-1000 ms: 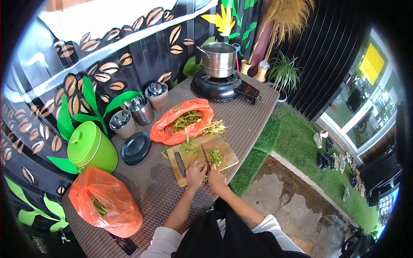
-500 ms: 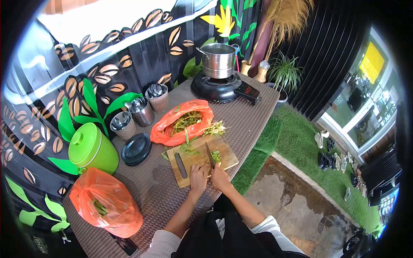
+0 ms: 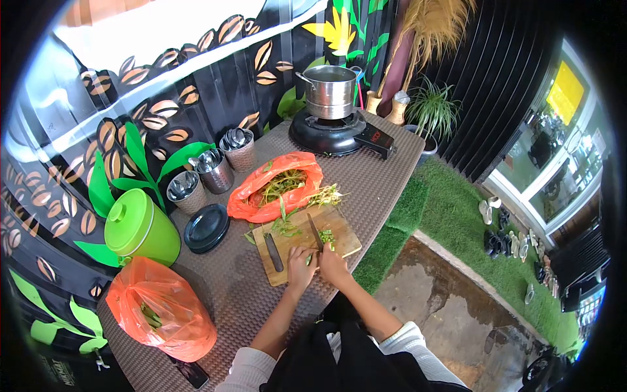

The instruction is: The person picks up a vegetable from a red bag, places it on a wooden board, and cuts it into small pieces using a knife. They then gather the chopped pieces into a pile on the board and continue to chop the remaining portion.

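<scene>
My right hand [image 3: 334, 266] is wrapped round the handle of a knife [image 3: 315, 230], whose blade lies over the wooden cutting board [image 3: 346, 236]. Beside it, my left hand [image 3: 302, 266] is closed on a small bunch of greens [image 3: 309, 260], mostly hidden by the fingers. Finely chopped greens [image 3: 327, 236] lie to the right of the blade. Loose leaves [image 3: 285, 227] rest near the board's far edge. Behind the board, an orange plastic bag [image 3: 251, 210] stands open, with leafy stems [image 3: 285, 185] inside and some spilling out on the right.
A steel pot [image 3: 330, 98] sits on a black portable stove [image 3: 320, 137] at the table's far end. Cutlery cups [image 3: 215, 173], dark plates [image 3: 207, 228], a green lidded bucket [image 3: 142, 228] and another orange bag [image 3: 163, 313] stand left. A phone [image 3: 190, 374] lies near the front edge.
My left hand has shifted slightly and its fingers have curled, so the green bunch now shows. The knife has moved a little to the left.
</scene>
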Demonstrator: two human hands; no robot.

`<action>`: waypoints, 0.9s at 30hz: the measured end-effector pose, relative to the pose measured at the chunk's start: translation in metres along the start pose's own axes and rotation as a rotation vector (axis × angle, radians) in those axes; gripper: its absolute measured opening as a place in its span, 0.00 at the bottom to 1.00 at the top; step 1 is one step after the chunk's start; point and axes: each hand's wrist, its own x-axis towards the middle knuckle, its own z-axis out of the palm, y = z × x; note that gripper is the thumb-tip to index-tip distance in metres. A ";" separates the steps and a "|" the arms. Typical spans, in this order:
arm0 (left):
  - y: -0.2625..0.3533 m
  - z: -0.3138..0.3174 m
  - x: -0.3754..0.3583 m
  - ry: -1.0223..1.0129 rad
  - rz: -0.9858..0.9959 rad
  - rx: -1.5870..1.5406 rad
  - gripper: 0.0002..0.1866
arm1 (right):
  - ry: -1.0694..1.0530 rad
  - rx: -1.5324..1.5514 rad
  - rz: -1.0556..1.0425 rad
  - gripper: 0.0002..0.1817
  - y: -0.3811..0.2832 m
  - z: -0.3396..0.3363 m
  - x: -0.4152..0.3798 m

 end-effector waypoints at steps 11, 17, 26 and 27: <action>0.003 -0.004 -0.001 -0.058 -0.121 -0.117 0.11 | -0.051 -0.009 0.005 0.18 -0.004 -0.001 -0.003; 0.002 -0.005 -0.001 -0.090 -0.149 -0.174 0.13 | 0.020 -0.016 0.022 0.16 -0.003 0.008 -0.020; -0.005 0.000 -0.002 -0.066 -0.123 -0.183 0.12 | -0.017 -0.021 -0.074 0.17 0.003 0.003 -0.013; -0.003 -0.002 -0.001 -0.064 -0.122 -0.185 0.12 | 0.015 -0.071 -0.091 0.16 0.004 0.005 -0.019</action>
